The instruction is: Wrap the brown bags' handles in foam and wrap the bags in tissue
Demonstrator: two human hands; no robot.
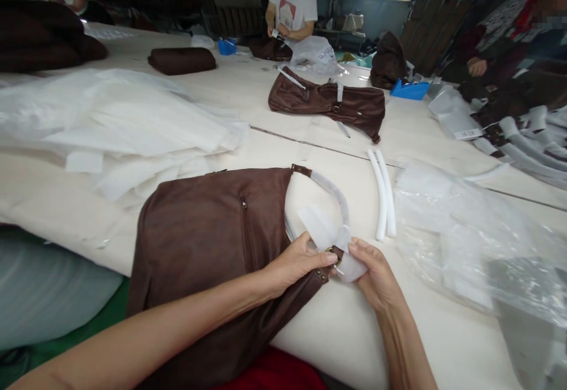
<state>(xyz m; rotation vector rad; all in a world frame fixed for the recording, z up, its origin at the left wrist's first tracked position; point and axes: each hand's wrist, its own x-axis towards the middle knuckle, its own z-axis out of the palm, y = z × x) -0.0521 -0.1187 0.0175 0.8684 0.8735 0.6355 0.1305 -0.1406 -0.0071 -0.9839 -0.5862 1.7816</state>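
A brown leather handbag (199, 230) lies at the table's near edge, its zip running down the front panel. The bag's strap (330, 186) curves out to the right, covered in whitish wrapping. My left hand (301, 263) pinches the strap end by the metal buckle (335, 254). On the other side of the buckle, my right hand (370, 266) grips a piece of thin white wrapping (353, 267), closed between thumb and fingers. Another white flap of wrapping (318, 224) stands up just above my left hand.
Two white foam tubes (381, 201) and clear plastic bags (478, 242) lie to the right. White sheets (110, 118) are heaped at left. Farther back are another brown bag (328, 100), a blue tray (410, 90) and a person in a white T-shirt (292, 6). Another person works at far right.
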